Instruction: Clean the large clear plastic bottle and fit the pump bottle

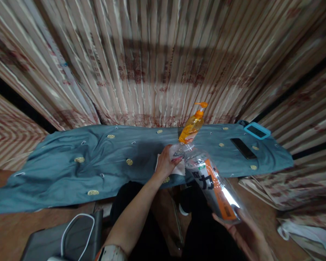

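My right hand grips the base of a large clear plastic bottle, which has a white and orange label with dark characters. The bottle is tilted, its neck pointing up and left toward my other hand. My left hand is closed on a white tissue beside the bottle's neck; whether the fingers also touch the neck is hard to tell. Just behind the neck, an orange pump bottle with yellow-orange liquid stands on the blue-green cloth.
To the right on the cloth lie a black phone and a light-blue framed device. Striped curtains hang close behind and at both sides. At lower left sits a dark grey box with a white cable.
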Motion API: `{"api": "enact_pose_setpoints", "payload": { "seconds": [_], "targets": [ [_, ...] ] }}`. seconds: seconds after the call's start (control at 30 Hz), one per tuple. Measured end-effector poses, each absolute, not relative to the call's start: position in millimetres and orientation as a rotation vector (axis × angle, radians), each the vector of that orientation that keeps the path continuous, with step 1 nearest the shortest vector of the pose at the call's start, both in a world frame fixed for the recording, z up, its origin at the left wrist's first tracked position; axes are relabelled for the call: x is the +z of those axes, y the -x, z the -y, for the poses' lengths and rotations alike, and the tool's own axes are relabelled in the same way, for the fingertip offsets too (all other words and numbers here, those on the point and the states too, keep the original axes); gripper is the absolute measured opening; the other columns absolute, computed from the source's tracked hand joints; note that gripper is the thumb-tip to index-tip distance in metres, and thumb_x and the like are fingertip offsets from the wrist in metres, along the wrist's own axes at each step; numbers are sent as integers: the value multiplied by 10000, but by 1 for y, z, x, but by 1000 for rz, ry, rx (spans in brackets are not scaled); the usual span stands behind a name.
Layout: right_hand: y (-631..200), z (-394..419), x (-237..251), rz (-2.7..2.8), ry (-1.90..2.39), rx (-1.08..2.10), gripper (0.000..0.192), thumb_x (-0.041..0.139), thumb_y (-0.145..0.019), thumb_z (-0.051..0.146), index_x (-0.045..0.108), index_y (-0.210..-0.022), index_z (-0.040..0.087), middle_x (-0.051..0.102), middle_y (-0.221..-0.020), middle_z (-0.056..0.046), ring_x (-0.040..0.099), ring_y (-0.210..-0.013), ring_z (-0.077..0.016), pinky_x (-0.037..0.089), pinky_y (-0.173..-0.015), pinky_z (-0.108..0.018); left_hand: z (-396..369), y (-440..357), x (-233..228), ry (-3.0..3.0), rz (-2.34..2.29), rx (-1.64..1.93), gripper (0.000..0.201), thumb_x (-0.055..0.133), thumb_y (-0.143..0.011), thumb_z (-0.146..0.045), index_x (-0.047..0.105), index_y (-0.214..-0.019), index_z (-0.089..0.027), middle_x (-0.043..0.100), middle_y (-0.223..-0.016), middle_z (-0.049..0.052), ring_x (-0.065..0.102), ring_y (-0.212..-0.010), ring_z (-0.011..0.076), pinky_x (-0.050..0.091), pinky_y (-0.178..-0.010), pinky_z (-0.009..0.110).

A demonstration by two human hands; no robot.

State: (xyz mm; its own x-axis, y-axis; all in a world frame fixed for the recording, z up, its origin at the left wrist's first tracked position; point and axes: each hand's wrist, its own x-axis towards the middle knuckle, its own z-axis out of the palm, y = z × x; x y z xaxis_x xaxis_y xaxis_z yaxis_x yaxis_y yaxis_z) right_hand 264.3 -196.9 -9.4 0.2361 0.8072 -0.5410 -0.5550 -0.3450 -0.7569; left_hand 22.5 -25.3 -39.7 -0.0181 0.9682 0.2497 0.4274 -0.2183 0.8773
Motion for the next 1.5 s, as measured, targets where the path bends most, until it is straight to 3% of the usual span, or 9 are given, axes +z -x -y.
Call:
{"api": "enact_pose_setpoints", "payload": {
  "seconds": [0.17,0.27,0.4,0.53,0.67,0.83,0.97,1.33,1.5],
  "targets": [
    [-262,203,-6,282,1290,1414,446,998,-430,465,832,-811,301,836,-996,-32,737,-994,-342,238,-1151,-752,25,-22,-41,-1701,-1451,1241,567,785,-731,-228,529,-1236,-214,657,-1223,82,631,-1187,278,494,-1043,434],
    [-264,207,-5,274,1284,1405,389,1012,-421,408,820,-747,320,835,-991,-25,728,-1015,-350,229,-1146,-761,25,-23,-42,-1697,-1450,1209,613,781,-723,-207,511,-1273,-211,638,-1273,96,620,-1220,290,487,-1060,449],
    [-270,212,-9,299,1291,1389,451,990,-508,402,826,-925,356,822,-1083,-34,708,-1075,-363,220,-1161,-737,26,-24,-41,-1679,-1469,1205,720,784,-704,-185,455,-1343,-217,584,-1371,115,596,-1270,306,458,-1100,471],
    [-277,217,-20,347,1271,1335,398,896,-687,437,795,-1065,365,795,-1181,-26,722,-1055,-340,195,-1168,-728,27,-23,-39,-1695,-1450,1192,681,766,-709,-179,463,-1318,-209,593,-1352,116,591,-1274,305,459,-1101,462],
    [-279,219,-24,366,1296,1323,345,865,-731,438,793,-1058,353,794,-1177,-25,757,-968,-324,235,-1161,-711,28,-23,-40,-1747,-1423,1209,643,747,-712,-190,469,-1291,-196,610,-1304,111,605,-1242,297,481,-1072,449],
    [-275,219,-21,436,1290,1281,480,811,-786,444,718,-1246,347,725,-1322,-72,660,-1204,-397,334,-1098,-738,26,-22,-47,-1804,-1409,1243,646,698,-704,-135,459,-1301,-193,618,-1275,99,629,-1179,273,508,-1028,429],
    [-276,219,-23,482,1291,1324,512,801,-788,462,709,-1271,320,746,-1279,-106,635,-1246,-439,368,-1082,-728,25,-22,-52,-1804,-1407,1259,624,706,-730,-172,463,-1304,-198,621,-1281,100,628,-1177,274,513,-1017,422],
    [-283,222,-27,589,1233,1324,464,793,-812,440,709,-1263,366,761,-1264,-89,681,-1206,-388,496,-1018,-629,23,-19,-50,-1811,-1386,1259,581,707,-747,-210,483,-1283,-196,647,-1258,104,636,-1166,281,513,-1006,423],
    [-282,222,-21,616,1219,1313,504,810,-805,385,688,-1294,373,709,-1359,-79,648,-1255,-380,535,-1002,-580,23,-17,-49,-1803,-1378,1265,584,715,-746,-228,492,-1285,-199,651,-1260,110,641,-1159,288,519,-1000,431]
  ]
}}
